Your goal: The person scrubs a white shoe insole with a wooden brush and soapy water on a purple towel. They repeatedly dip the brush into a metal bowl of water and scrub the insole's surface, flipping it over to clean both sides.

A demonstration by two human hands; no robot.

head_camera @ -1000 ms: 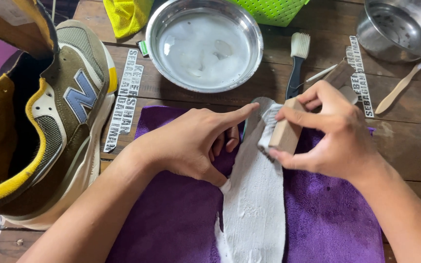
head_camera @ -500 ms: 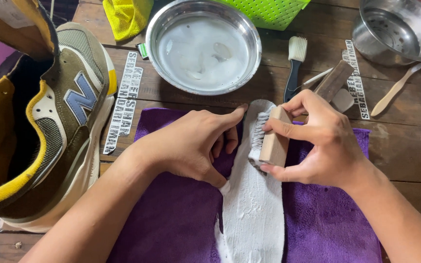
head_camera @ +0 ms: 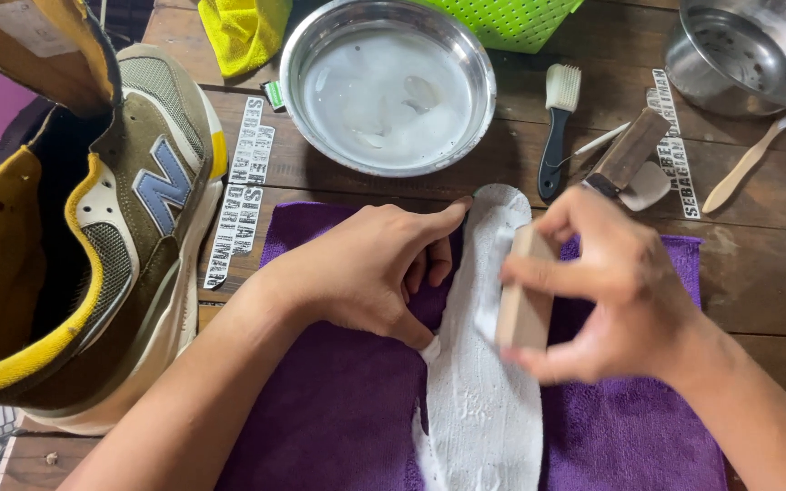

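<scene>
**Brush on a soapy insole, other hand pinning it down**

The right hand is curled around a wooden brush, fingers on one side and thumb on the other, bristles turned down onto a white insole. The hand is blurred, so the exact finger placement is hard to read. The insole is coated in foam and lies lengthwise on a purple towel, which likely soaks up the runoff and keeps the insole from sliding on the worktop.

The left hand lies flat just left of the brush. Its forefinger stretches out to the insole's upper edge, the remaining fingers are folded under, and the thumb touches the insole's near side. That hand pinches nothing; it presses down, seemingly to hold the insole against the brush strokes.

Beyond the left hand stands a steel bowl of sudsy water, within easy dipping range. Beyond the right hand lie a black-handled brush, a second wooden brush, and a wooden spoon, with another steel bowl further out. Far left of the left hand an olive and yellow sneaker rests on its side, mouth open toward the camera. A yellow cloth and a green basket sit at the far edge.
</scene>
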